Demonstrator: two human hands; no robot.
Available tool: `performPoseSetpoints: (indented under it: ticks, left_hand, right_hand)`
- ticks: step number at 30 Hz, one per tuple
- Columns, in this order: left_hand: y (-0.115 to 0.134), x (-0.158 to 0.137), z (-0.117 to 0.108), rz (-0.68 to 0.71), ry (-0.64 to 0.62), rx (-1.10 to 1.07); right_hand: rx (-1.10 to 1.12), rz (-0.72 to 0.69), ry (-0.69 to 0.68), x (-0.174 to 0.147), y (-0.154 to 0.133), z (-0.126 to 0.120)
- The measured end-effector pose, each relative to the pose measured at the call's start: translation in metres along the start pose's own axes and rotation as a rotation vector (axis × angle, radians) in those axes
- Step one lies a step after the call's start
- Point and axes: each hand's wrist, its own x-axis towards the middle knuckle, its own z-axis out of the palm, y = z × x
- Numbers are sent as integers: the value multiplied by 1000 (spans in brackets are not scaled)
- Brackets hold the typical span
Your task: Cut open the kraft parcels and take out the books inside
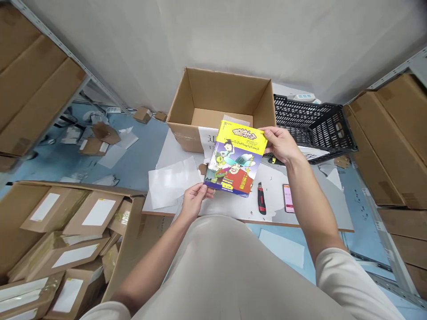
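Observation:
A comic book [235, 162] with a yellow and purple cartoon cover is held up over the table, tilted, its front facing me. My left hand [196, 198] pinches its lower left corner. At the upper right corner, my right hand [279, 143] grips it between thumb and fingers. Just behind the book stands an open cardboard box [230, 80] with a white labelled sheet on its front; part of that front is hidden by the book. Below the right hand lie a red and black box cutter [261, 199] and a phone [288, 198] with a lit screen.
White paper sheets [171, 181] lie on the left of the table [213, 209]. A black plastic crate [315, 126] stands right of the box. At lower left, a large carton [133, 231] holds several labelled parcels. Shelves with cardboard boxes [393, 142] flank both sides. Scraps [96, 140] litter the floor.

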Motion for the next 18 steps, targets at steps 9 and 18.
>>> performPoseSetpoints:
  ticks: [9,18]
  left_hand:
    - [-5,1,6,-32,-5,30]
    - [-4,14,0,-71,0,59]
  right_hand:
    - [-59,44,-21,6,6,-7]
    - [-62,65,1,27,2,-1]
